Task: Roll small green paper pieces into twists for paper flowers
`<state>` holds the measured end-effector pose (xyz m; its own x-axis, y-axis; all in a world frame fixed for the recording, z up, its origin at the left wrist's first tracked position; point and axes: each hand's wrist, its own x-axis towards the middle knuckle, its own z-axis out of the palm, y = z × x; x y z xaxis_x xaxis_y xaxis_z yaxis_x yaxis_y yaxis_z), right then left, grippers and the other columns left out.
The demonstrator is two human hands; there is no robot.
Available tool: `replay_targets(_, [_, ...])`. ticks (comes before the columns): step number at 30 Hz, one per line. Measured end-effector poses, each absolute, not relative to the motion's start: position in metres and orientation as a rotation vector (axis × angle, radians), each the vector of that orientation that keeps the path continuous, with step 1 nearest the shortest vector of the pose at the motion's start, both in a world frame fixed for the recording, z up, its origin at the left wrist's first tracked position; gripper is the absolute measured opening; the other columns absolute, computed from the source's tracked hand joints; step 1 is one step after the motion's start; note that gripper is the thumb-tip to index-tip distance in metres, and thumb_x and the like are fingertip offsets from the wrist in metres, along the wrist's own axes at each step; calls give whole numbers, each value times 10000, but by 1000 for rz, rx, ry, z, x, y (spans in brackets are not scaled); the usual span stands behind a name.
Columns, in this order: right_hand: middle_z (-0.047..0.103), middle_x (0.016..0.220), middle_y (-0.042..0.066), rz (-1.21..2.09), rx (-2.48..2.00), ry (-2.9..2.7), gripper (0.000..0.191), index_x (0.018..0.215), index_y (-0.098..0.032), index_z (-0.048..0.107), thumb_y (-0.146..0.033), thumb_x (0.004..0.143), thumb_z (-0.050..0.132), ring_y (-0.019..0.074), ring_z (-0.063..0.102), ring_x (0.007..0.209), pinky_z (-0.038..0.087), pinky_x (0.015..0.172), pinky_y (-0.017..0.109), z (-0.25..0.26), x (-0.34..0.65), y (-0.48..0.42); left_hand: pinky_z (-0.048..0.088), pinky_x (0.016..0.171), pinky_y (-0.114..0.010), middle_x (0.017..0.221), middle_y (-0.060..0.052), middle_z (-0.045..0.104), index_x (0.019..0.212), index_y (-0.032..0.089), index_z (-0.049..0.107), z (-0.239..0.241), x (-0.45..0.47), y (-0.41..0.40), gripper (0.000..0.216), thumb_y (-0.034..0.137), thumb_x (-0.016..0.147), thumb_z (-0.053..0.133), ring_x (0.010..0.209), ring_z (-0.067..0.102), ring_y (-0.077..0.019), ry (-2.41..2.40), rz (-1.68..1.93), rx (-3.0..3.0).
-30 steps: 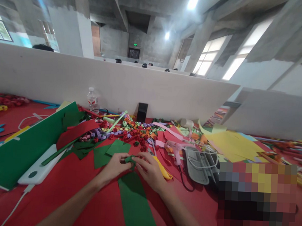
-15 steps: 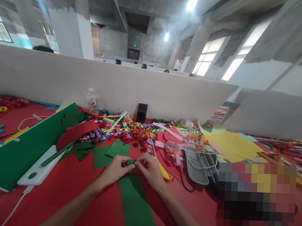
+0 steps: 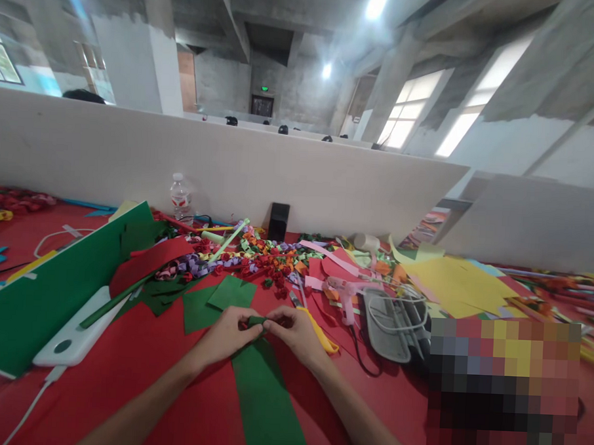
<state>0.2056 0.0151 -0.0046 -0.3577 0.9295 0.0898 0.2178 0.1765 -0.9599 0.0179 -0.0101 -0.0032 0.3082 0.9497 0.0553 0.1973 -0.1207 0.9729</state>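
Note:
Between my fingertips is a small rolled piece of green paper (image 3: 256,321). My left hand (image 3: 232,332) pinches it from the left, and my right hand (image 3: 293,332) pinches its right end. Below the hands a long green paper strip (image 3: 267,398) lies on the red table, running toward me. Just behind my left hand are flat green paper pieces (image 3: 232,292). A yellow utility knife (image 3: 324,334) rests beside my right hand, partly covered by it.
A pink glue gun (image 3: 347,297) and a grey tray (image 3: 388,328) with a cable lie to the right. Curled paper bits (image 3: 275,264) pile up at the back, before a phone (image 3: 278,222) and a bottle (image 3: 180,198). At left are a white power bank-like box (image 3: 75,334) and a green board (image 3: 72,291).
The green paper between my fingers looks more tightly rolled and lies flatter. Both hands stay in nearly the same place, with only slight finger movement.

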Motion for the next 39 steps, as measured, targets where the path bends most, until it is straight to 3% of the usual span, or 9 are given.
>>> replay_targets(10, [673,695,19,1283,-1072,-1694,323,793,-144,705,-461,740,725,145,596,634,449,597,240,2,204,12,380,563,-244,639,-27,611,815,99,715,-9,19,-6,390,478,787,625,612,517,-153,1093,969,1430])
replay_targets(15, [622,595,-1,1246,-1102,-1720,341,704,-148,662,-482,771,681,130,562,564,428,555,234,4,203,10,387,564,-253,615,-30,607,760,97,705,-9,20,-5,378,469,776,638,595,519,-152,1082,978,1382])
replay_targets(24, [659,624,13,1278,-1115,-1679,295,719,-135,687,-428,738,710,131,577,573,427,555,231,2,203,9,405,569,-251,641,-43,640,742,101,700,-9,21,-6,355,451,767,648,636,562,-173,1100,955,1367])
replay_targets(39, [687,597,17,1288,-1117,-1679,310,669,-149,670,-447,723,732,135,598,536,440,531,231,4,204,8,335,510,-238,618,-42,615,797,91,732,0,14,-9,503,583,763,634,539,489,-125,1038,831,1417])
